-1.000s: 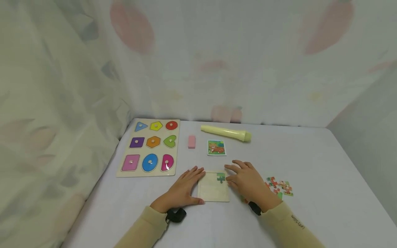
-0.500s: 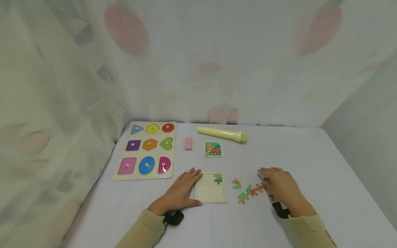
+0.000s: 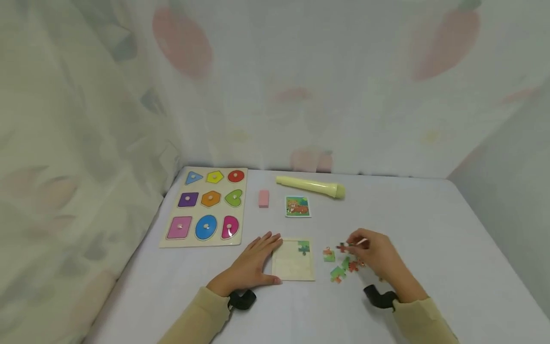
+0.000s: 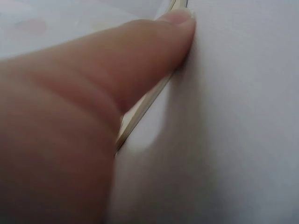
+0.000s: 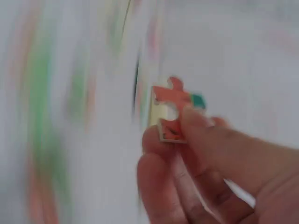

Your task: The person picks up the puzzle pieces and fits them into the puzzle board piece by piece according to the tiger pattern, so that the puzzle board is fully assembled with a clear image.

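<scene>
Pegboard (image 3: 200, 188) of coloured shapes (image 3: 207, 200) lies farthest left on the white surface (image 3: 451, 239). Next, the left hand (image 3: 251, 263), fingers spread, rests against the left edge of the square puzzle tray (image 3: 292, 270), whose far right corner holds one green piece (image 3: 303, 246). Right of the tray lie loose puzzle pieces (image 3: 338, 273); near them, the right hand (image 3: 378, 254) pinches a mostly orange piece (image 5: 176, 96) between thumb and fingers.

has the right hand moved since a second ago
Yes, rightward: the right hand was beside the square tray; now it's farther from it, pinching a puzzle piece.
</scene>
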A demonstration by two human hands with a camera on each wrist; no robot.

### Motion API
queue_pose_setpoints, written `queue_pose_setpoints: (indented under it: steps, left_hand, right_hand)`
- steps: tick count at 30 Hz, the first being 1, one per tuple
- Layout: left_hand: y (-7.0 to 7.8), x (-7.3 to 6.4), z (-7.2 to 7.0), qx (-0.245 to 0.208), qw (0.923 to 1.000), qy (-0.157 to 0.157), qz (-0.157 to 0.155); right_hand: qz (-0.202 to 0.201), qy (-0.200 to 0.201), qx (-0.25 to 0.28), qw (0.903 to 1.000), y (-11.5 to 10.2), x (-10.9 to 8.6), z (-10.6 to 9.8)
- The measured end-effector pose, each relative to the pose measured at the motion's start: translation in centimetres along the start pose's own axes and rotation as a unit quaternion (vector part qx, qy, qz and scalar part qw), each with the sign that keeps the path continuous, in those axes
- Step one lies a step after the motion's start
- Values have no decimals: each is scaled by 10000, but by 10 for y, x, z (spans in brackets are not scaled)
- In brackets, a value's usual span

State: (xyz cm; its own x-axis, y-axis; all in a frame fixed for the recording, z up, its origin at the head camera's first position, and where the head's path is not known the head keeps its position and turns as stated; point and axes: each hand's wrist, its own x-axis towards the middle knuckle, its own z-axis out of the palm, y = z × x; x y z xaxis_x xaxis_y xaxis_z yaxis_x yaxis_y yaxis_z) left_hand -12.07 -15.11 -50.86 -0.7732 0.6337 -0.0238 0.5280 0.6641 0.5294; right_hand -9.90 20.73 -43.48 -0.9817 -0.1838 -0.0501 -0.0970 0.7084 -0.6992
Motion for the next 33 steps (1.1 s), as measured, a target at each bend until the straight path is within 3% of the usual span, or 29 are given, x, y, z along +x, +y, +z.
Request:
queue_pose_setpoints:
  steps: [2, 4, 8, 11, 13, 16, 18, 21, 23, 26, 29, 33]
  left_hand:
    - [0, 0, 0, 28, 10000, -10, -25]
    - [1, 0, 0, 23, 10000, 1, -1]
    - [2, 2, 1, -34, 10000, -14, 33]
    - [2, 2, 2, -25, 10000, -38, 6]
    - [1, 1, 2, -13, 10000, -28, 0]
    - [1, -1, 1, -13, 10000, -19, 6]
    - [1, -2, -1, 5, 10000, -6, 19]
    - [3, -2, -1, 41, 10000, 27, 52]
    - [3, -2, -1, 59, 10000, 39, 41]
    - [2, -1, 0, 61, 10000, 2, -40]
    - [2, -1, 0, 57, 9999, -26, -85]
    - [2, -2, 0, 59, 9999, -42, -102]
  right_hand:
    - [-16, -306, 502, 9983, -20, 8, 25]
    - [-194, -484, 565, 9970, -31, 16, 50]
    - [-371, -170, -17, 9992, -35, 27, 82]
    - [-539, 147, -564, 9968, -34, 29, 91]
    - [-855, 240, -975, 9913, -34, 28, 93]
    - [-1501, 282, -1856, 9707, -36, 21, 93]
    - [-1928, 281, -2425, 9504, -38, 16, 92]
    - [-2251, 223, -3144, 9220, -38, 7, 89]
    - [-2282, 114, -3308, 9156, -36, 4, 86]
    - [-2053, 109, -3157, 9263, -27, 4, 73]
    - [-1673, 267, -2811, 9446, -9, 2, 45]
    - [-1305, 268, -2478, 9596, 16, -5, 16]
